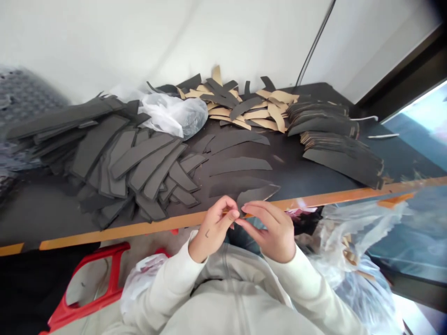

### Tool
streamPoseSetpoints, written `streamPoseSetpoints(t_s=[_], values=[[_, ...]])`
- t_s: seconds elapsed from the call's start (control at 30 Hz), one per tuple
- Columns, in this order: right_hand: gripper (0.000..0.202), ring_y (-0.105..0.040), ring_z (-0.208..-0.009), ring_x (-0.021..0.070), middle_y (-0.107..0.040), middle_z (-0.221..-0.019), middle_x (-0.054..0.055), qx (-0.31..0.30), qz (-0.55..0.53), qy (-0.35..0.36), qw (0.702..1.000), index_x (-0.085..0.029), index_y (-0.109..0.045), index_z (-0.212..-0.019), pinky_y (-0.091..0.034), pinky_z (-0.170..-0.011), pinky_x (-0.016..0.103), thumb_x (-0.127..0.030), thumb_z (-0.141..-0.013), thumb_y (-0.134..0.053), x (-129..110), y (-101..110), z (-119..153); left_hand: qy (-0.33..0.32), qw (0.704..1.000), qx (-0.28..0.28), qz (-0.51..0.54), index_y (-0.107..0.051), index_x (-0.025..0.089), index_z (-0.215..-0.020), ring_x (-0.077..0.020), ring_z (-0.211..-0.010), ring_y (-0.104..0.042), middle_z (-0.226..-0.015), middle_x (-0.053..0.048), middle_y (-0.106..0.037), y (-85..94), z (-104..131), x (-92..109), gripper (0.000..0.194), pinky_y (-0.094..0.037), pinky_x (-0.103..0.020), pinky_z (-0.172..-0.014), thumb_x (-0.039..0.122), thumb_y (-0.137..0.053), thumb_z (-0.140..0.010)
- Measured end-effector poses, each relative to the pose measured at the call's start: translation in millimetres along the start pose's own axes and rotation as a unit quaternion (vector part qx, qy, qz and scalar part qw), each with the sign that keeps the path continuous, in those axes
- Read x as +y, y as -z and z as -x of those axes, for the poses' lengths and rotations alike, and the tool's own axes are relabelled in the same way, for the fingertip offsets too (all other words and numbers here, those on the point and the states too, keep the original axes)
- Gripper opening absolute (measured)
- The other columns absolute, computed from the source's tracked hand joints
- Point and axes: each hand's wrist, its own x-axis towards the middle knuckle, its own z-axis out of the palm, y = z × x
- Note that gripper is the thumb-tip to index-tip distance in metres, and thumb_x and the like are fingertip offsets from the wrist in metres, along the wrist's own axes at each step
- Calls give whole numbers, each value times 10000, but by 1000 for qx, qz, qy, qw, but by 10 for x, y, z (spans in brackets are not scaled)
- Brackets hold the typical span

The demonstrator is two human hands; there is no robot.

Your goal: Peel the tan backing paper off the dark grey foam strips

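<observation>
Your left hand [214,225] and right hand [274,228] pinch a dark curved piece [257,194], nearer you than the plastic bag [171,110]; grey strips [139,167] heap to that bag's left, layered stacks [344,163] well to its right.

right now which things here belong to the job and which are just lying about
Likely the job's: dark piece at left hand and right hand; dark strips; tan strips; stacks.

Likely just lying about: white bag; red frame; cable.

On the table [38,209], strip pile [150,160] left, stacks [344,163] right.
</observation>
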Motion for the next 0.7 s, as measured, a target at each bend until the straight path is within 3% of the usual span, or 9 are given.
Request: streamPoseSetpoints(t_s=[0.1,0.37,0.53,0.7], values=[[163,-714,-800,185,-732,-912,56,-8,-30,-29,999,-238,-636,-1010,-589,-698,286,-235,-857,-691,-18,-40,-47,-46,998,6,-38,-456,208,-805,-135,-698,-438,-763,12,-455,30,-41,-21,460,-406,-254,-644,653,-434,-917],[170,-700,-866,190,-715,-947,53,-36,-106,-76,991,-243,-611,-1028,-593,-751,311,-171,-875,-595,-6,-90,-155,-90,994,-16,-65,-445,209,-794,-165,-807,-467,-860,-23,-473,103,-172,-26,400,-426,-289,-792,552,-362,-984],[136,-690,-874,200,-705,-946,68,-46,-121,-96,987,-238,-608,-1005,-590,-754,331,-175,-888,-580,31,-139,-153,-60,996,-13,-66,-466,212,-816,-170,-837,-476,-880,-22,-482,128,-189,-27,327,-415,-286,-810,471,-387,-1000],[125,-696,-900,206,-716,-939,60,-51,-100,-82,990,-248,-616,-996,-588,-776,340,-182,-890,-604,60,-177,-147,-26,999,-7,-44,-481,203,-837,-143,-786,-456,-853,3,-478,144,-177,-27,266,-388,-246,-723,430,-476,-977]])
